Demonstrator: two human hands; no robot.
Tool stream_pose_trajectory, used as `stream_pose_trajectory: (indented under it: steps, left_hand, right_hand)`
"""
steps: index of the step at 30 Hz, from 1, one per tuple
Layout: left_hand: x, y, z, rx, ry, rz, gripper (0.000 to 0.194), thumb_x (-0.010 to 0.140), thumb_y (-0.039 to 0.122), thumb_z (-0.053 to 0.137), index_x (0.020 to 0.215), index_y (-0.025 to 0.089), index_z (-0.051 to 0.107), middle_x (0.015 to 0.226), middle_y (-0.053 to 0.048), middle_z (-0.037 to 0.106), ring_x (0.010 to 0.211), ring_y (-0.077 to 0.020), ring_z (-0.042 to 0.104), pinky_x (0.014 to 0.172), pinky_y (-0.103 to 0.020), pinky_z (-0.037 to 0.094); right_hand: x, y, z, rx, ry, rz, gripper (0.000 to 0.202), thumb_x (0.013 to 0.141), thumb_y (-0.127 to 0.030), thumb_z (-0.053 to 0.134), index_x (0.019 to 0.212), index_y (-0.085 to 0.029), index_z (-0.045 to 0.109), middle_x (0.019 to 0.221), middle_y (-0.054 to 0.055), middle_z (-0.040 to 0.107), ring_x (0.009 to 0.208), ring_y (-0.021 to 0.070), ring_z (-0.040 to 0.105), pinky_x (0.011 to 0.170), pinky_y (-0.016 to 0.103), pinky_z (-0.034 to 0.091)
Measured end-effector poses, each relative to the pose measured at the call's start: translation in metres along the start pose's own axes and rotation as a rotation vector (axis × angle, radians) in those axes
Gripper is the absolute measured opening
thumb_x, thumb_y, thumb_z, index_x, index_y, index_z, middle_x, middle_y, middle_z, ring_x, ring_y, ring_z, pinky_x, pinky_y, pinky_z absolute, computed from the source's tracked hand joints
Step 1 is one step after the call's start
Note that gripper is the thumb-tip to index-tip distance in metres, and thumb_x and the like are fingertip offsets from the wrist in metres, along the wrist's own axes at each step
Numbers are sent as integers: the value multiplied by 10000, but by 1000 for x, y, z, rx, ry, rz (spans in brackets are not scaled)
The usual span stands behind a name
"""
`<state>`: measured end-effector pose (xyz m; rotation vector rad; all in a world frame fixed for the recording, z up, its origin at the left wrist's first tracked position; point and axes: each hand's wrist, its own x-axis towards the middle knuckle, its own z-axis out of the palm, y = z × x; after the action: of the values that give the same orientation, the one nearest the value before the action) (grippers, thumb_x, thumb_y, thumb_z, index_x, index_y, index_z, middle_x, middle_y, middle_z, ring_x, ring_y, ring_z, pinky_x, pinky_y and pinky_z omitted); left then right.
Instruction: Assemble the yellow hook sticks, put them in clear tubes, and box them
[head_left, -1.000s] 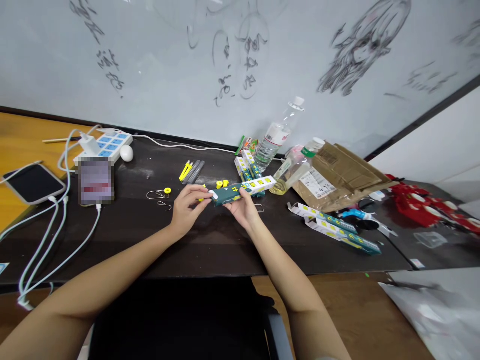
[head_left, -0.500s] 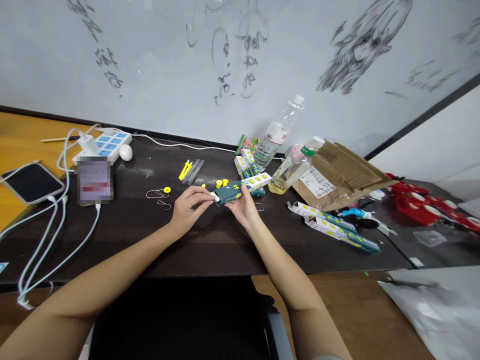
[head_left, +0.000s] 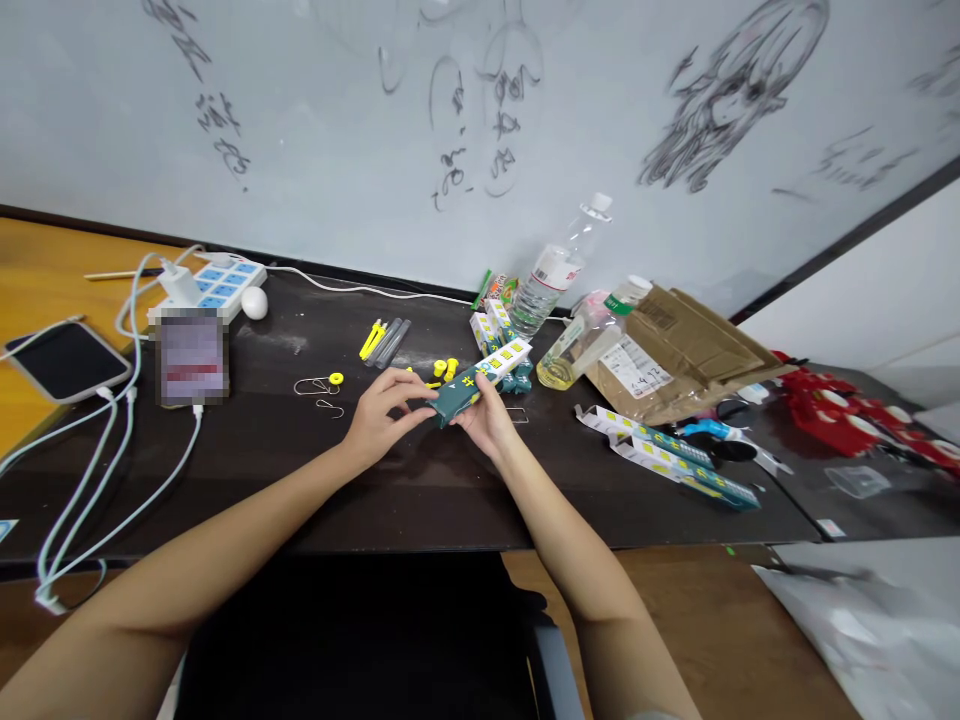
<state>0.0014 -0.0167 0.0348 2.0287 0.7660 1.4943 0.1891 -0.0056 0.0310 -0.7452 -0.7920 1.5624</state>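
Note:
A long, narrow green and white carton (head_left: 484, 380) with yellow markings is held tilted above the desk, its white end up to the right. My right hand (head_left: 484, 415) is wrapped round its middle from below. At its lower left end, my left hand (head_left: 390, 408) pinches the green end with thumb and fingers; the fingertips partly hide that end. Just behind the carton lie small yellow plastic pieces (head_left: 450, 368). Left of them are yellow sticks (head_left: 372, 340) and grey tubes (head_left: 390, 344). Bent wire hooks (head_left: 319, 388) with a yellow ring lie farther left.
More cartons (head_left: 491, 325) stand behind, beside a water bottle (head_left: 551, 280) and a bottle with yellow liquid (head_left: 589, 340). To the right are two open cartons (head_left: 682, 465), scissors (head_left: 731, 440) and a cardboard parcel (head_left: 682, 345). Phones, cables and a power strip (head_left: 232, 285) occupy the left.
The white flap at the carton's left end no longer shows, and that end looks closed. The carton has tilted more steeply, its left end lower.

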Motion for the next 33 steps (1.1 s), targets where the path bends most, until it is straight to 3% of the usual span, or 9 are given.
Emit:
stream_pose_trajectory:
  steps: [3,6,9,13,18,23,26,29,33]
  left_hand:
    - [2,-3,2,-147,-106,-125,262,778,310,672,1026,227,649,1081,-62,526,895,-136,574,648,-215,517]
    - [2,-6,3,-220,-161,-206,200,765,316,673,903,187,607,993,-49,511,871,-137,554,639,-212,508]
    - [0,-7,5,-107,-144,-206,162,790,309,637,756,171,559,866,-26,512,810,-131,533,643,-217,489]
    - [-7,-10,12,-11,-168,-233,150,829,314,567,773,180,605,896,-46,583,855,-157,574,701,-253,497]
    - [-15,-20,25,-206,-122,-499,252,717,373,685,773,160,562,1071,-87,626,842,-180,657,677,-267,532]
    - [-11,-24,28,-410,-38,-706,395,630,421,757,676,160,464,770,-3,615,669,-134,654,547,-219,527]
    - [-4,-19,24,-645,-27,-878,352,697,434,713,747,160,498,703,-1,607,643,-131,661,506,-190,507]
    - [1,-14,21,-847,-93,-1073,285,795,417,622,811,139,561,735,-44,638,586,-101,633,496,-179,505]
    - [2,-17,19,-991,-181,-1255,284,870,404,516,790,142,588,711,-51,634,510,-71,568,466,-159,488]
  right_hand:
    - [-1,1,1,-37,-3,-4,355,702,-447,714,861,-166,566,655,-20,655,489,116,606,395,211,517]
    - [-1,1,1,-82,51,-27,355,692,-450,721,843,-180,547,625,-40,624,523,117,620,442,214,535]
    - [1,1,0,-131,119,-112,361,689,-462,720,833,-194,525,619,-54,601,532,111,618,469,217,542]
    - [4,5,0,-236,231,-241,347,720,-467,695,822,-205,492,569,-76,557,434,83,549,399,190,482]
    - [5,13,0,-335,300,-290,360,711,-436,710,845,-220,454,550,-96,532,358,67,469,307,179,373]
    - [4,13,-1,-343,215,-277,415,655,-355,761,920,-236,465,608,-108,525,381,40,455,305,151,318]
    - [3,6,1,-277,114,-270,393,712,-464,687,944,-251,451,657,-87,546,469,64,538,334,143,336]
    - [5,-2,-1,-196,78,-291,415,767,-595,558,982,-255,455,710,-58,574,516,87,568,363,165,381]
    - [13,-10,-10,-117,233,-393,431,785,-616,518,1010,-252,461,703,-52,589,461,81,511,369,178,358]
